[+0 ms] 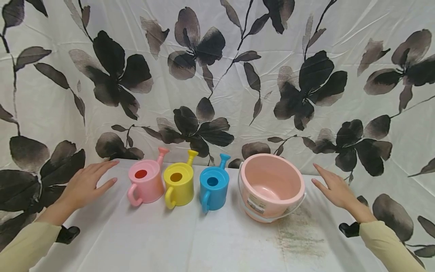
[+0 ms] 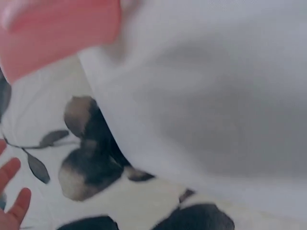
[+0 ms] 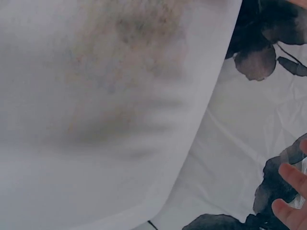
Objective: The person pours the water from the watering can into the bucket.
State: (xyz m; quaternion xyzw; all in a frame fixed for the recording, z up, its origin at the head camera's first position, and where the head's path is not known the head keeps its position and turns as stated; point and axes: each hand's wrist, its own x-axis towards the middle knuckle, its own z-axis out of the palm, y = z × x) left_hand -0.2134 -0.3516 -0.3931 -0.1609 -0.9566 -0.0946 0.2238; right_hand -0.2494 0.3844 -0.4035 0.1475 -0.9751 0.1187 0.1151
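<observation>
Three small watering cans stand in a row in the head view: a pink watering can (image 1: 149,189), a yellow watering can (image 1: 183,189) and a blue watering can (image 1: 217,192). Their handles face me and their spouts point away. To their right is a pink bucket (image 1: 272,207) with a white handle hanging down its front. My left hand (image 1: 86,183) hovers left of the pink can, fingers straight, holding nothing. Right of the bucket, my right hand (image 1: 336,189) is held up with straight fingers, apart from it. Fingertips of each hand show at the wrist views' edges.
A white table (image 1: 163,241) bears the cans and bucket, with a brownish stain (image 1: 300,238) at its right. Behind it hangs a white cloth (image 1: 142,22) printed with dark flowers. The table's edge (image 3: 206,110) crosses the right wrist view.
</observation>
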